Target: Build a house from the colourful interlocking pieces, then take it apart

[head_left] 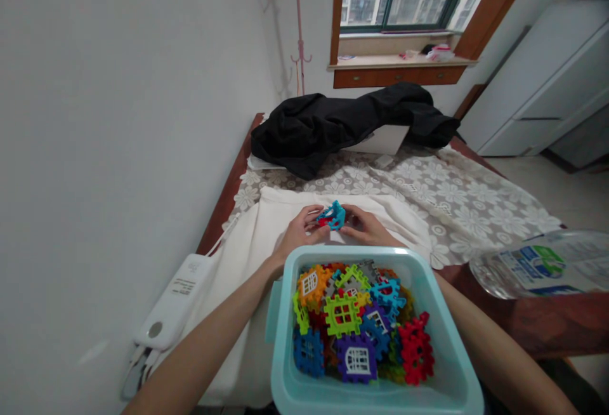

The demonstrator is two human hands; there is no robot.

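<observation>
Beyond the far rim of a light blue bin, my left hand [306, 227] and my right hand [366, 226] hold a small assembly of interlocking building blocks [335, 215] between them. It is mostly blue with a red piece on its left side. The fingers of both hands are closed on it from either side, just above a white cloth [271, 212]. The bin [450, 339] is close to me, between my forearms. Inside lie several loose notched square blocks in green, orange, purple, blue and red, some with white window inserts, such as the purple block [356, 359].
A white power strip [176, 301] with plugged cords lies at left by the wall. On the right is a large clear plastic bottle [542, 263]. Black fabric [352, 117] covers a white box [380, 140] at the far end of the flower-patterned tablecloth [476, 205].
</observation>
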